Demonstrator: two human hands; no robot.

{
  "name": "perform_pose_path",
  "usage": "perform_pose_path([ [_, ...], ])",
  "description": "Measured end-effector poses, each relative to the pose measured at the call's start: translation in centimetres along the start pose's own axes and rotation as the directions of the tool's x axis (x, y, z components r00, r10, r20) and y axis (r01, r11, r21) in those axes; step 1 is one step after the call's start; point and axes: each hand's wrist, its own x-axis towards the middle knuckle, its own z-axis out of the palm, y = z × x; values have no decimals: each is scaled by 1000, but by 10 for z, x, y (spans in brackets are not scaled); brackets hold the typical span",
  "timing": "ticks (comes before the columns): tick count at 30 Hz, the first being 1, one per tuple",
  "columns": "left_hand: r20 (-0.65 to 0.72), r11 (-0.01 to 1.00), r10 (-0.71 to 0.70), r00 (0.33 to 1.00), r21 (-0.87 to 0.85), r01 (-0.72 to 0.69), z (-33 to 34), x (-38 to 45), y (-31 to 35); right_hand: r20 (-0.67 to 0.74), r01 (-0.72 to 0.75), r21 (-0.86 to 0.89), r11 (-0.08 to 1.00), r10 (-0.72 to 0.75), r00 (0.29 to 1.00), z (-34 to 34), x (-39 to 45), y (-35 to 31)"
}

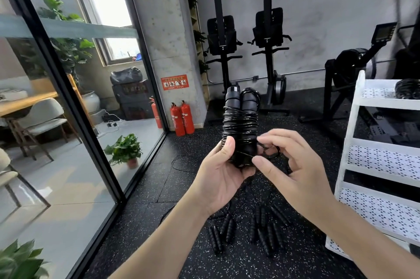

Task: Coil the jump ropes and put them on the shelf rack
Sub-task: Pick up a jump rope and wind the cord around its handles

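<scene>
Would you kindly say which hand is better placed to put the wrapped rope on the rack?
Left, probably: the left hand already grips the jump rope, while the right hand only pinches its loose end.

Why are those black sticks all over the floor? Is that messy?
Yes, a bit. Several jump rope handles lie scattered on the floor with loose cords, not coiled yet. The white shelf rack stands beside them, where they belong.

A black speckled rubber floor (172, 244) carries a scatter of uncoiled black jump ropes (247, 231), their handles lying side by side below the camera. At right stands a white perforated shelf rack (377, 165), a coiled rope (408, 92) resting on its top tier.
</scene>
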Motion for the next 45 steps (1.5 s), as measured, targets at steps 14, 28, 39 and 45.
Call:
perform_pose_path([
  [14,-4,999,18,1000,51,-18,-3,3,8,49,28,-116,993,-23,999,-8,18,-1],
  [28,4,998,1,1000,66,-2,2,6,12,139,91,-194,977,-65,988,-8,18,1],
  [39,-41,986,44,998,161,-37,5,10,7,22,95,-295,951,-93,995,-1,11,6],
  [45,-77,983,29,997,186,-14,5,9,-1,66,6,-216,976,9,998,3,11,-4],
])
